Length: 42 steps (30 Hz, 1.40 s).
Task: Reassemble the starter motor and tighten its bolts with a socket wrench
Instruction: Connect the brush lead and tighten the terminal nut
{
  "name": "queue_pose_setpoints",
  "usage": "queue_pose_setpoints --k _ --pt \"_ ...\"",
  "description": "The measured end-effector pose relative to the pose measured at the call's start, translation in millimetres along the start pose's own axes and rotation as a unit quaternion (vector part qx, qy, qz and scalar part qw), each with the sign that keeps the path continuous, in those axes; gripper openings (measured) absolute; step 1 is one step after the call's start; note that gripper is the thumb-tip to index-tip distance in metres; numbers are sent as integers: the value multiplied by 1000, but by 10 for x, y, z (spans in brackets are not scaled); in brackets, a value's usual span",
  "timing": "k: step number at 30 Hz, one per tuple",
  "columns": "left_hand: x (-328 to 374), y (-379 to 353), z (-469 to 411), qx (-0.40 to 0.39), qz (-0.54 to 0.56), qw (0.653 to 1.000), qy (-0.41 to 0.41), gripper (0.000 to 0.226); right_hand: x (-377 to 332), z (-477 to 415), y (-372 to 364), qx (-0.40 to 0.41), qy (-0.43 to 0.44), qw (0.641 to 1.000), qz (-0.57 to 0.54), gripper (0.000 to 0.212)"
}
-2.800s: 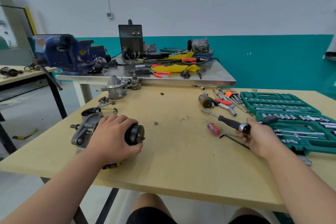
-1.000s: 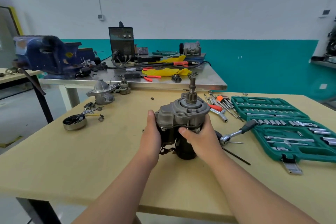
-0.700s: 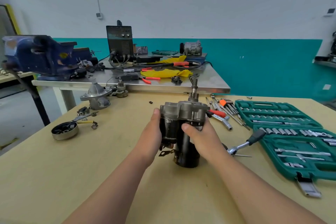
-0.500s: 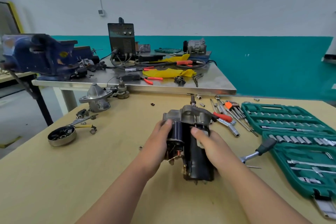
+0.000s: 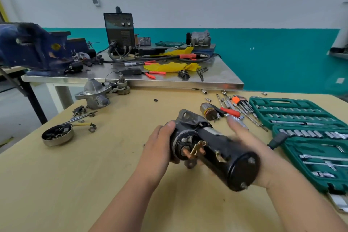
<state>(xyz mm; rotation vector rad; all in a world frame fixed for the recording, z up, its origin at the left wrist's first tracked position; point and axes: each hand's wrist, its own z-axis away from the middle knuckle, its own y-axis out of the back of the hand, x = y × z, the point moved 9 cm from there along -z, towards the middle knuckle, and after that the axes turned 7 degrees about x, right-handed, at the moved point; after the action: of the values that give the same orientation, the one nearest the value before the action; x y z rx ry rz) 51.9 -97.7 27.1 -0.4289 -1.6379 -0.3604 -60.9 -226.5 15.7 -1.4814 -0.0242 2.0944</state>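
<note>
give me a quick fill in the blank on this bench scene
The left hand and right hand hold the ____.
The socket set lies to the person's ____.
The cloth on the steel table is ____.
The vise is painted ____.
Missing: starter motor; right; yellow; blue.

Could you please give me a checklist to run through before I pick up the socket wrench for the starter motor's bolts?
1. Grip on the starter motor: ok, left hand grips the solenoid end, right hand supports the body.
2. Two end-cap bolts in place: ok; tightness: cannot tell.
3. Reach to the socket wrench: ok, its black handle lies beside the socket case.
4. A hand free for it: not ok, both hold the motor.
5. Socket on the wrench: cannot tell, its head is hidden.
</note>
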Motion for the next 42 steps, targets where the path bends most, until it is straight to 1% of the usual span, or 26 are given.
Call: queue_pose_setpoints --k 2,4,5,6,7,8,9,11,12,13,14,16,18,21,24,25,27,29,32,34,36,37,39,40,41,42 --pt "-61 -6 54 17 6 1000 20 63 -108 62 -29 -43 42 998 -18 93" --pt "-119 6 74 38 2 998 43 61 -170 86 -91 -86 68 994 4 103" --pt "-151 19 82 49 5 997 56 63 -170 73 -99 -81 83 992 44 109" --pt "-184 31 86 57 13 996 72 65 -173 47 -78 -51 110 987 103 112" --pt "-209 40 88 61 21 994 84 68 -205 41 -53 -7 147 974 175 107" --pt "-232 44 82 62 26 994 91 71 -265 64 -63 35 188 951 244 90" --pt "-253 39 81 59 28 993 96 73 -349 105 -86 72 238 922 297 62" --pt "-282 0 101 44 34 993 103 69 -568 237 -143 143 352 846 374 22" --pt "-298 -32 108 34 45 993 108 68 -685 307 -177 172 400 804 405 13" --pt "-325 -66 118 23 55 991 117 71 -791 352 -205 201 429 770 428 15" --pt "-353 -103 127 11 66 989 129 73 -882 372 -224 220 445 755 429 21" --pt "-378 -168 138 -8 82 986 146 74 -1005 295 -213 218 447 774 391 48" --pt "-379 -200 150 -20 73 986 148 76 -1045 118 -260 174 423 810 367 66" --pt "-380 -217 156 -34 9 991 130 86 -1062 -117 -372 96 408 870 262 64" --pt "-320 -243 167 -56 -79 993 66 104 -1095 -286 -400 35 421 897 127 59" --pt "-306 -254 173 -66 -94 992 50 104 -1093 -344 -397 15 416 904 96 66" --pt "-249 -228 156 -76 -126 989 25 90 -1075 -456 -411 -31 386 920 68 89" --pt "-185 -99 62 -49 -194 980 -4 76 -1063 -530 -474 -85 359 926 86 95" --pt "4 164 -138 18 -266 961 -69 70 -1087 -592 -619 -133 349 919 123 82" --pt "217 338 -265 85 -262 954 -122 63 -1088 -668 -693 -150 330 925 117 82" --pt "379 481 -397 137 -185 963 -139 58 -1055 -714 -766 -179 300 931 103 87" --pt "417 436 -479 114 -150 974 -130 63 -1037 -725 -796 -191 287 933 101 85" --pt "404 135 -617 -6 -97 991 -93 83 -1032 -728 -837 -197 287 929 124 76" --pt "381 -48 -624 -68 -65 993 -77 81 -1035 -722 -854 -189 292 926 148 76" --pt "355 -180 -622 -106 -35 992 -66 70 -1047 -722 -853 -170 297 922 179 81" --pt "332 -241 -625 -118 -15 991 -59 56 -1103 -729 -803 -129 312 916 216 84"
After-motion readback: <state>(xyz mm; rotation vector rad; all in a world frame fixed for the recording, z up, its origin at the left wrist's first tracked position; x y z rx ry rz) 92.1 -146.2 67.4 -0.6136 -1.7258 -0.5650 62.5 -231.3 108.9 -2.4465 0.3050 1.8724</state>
